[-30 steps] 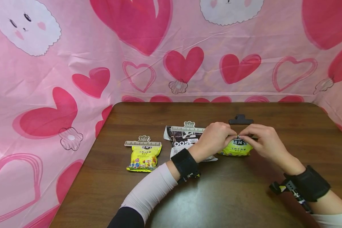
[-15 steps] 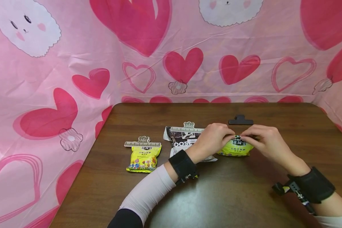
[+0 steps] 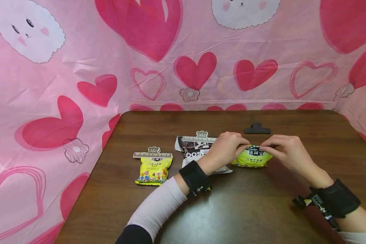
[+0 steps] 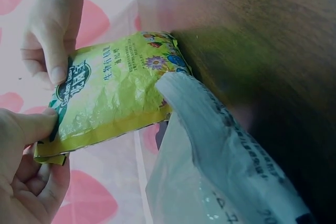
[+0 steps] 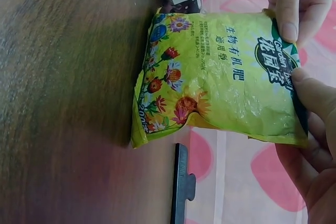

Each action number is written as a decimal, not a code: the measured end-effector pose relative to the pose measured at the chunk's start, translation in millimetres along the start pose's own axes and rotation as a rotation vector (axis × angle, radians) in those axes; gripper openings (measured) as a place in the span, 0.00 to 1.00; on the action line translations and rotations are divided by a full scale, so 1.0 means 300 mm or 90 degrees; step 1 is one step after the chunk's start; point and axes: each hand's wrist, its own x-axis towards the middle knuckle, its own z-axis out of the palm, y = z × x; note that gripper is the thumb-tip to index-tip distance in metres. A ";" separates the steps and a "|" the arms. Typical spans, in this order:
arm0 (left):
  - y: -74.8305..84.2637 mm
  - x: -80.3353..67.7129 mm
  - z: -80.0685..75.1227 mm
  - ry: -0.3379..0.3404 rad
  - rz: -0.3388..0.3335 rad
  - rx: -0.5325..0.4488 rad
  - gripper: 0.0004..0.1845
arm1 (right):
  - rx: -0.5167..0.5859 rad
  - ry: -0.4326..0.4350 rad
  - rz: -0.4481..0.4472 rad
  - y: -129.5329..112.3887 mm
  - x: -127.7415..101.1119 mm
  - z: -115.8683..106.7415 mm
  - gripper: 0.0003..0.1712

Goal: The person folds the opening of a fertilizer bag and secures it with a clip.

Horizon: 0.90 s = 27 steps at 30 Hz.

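Observation:
Both hands pinch the top edge of a yellow fertilizer bag (image 3: 252, 158) printed with flowers. My left hand (image 3: 227, 147) holds the edge near its left corner, thumb on the front face. At the opposite corner, my right hand (image 3: 289, 152) pinches with thumb and fingers. In the right wrist view the bag (image 5: 220, 72) stands with its flowered bottom at the wooden table. The left wrist view shows its green-and-black top strip between the two hands. A black clip (image 3: 257, 128) lies on the table behind the bag.
Left of the hands lies a black and silver bag (image 3: 190, 149) closed by a white clip (image 3: 199, 138), partly hidden by the left arm. Farther left is another yellow bag (image 3: 154, 171) with a similar clip (image 3: 153, 154). A pink heart-patterned cloth (image 3: 158, 40) hangs behind the table.
My hands have moved slightly apart along the bag's top edge, so more of its dark printed strip shows. The clips and the other bags stay put.

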 end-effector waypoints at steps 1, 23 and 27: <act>0.000 0.000 0.000 -0.001 0.000 -0.001 0.10 | -0.002 0.000 0.001 0.001 0.000 0.001 0.17; -0.027 -0.002 -0.009 -0.013 -0.022 -0.021 0.11 | 0.017 -0.026 0.001 0.023 -0.010 -0.027 0.19; -0.042 -0.012 -0.018 -0.013 -0.032 -0.036 0.11 | 0.019 -0.037 0.012 0.039 -0.023 -0.037 0.21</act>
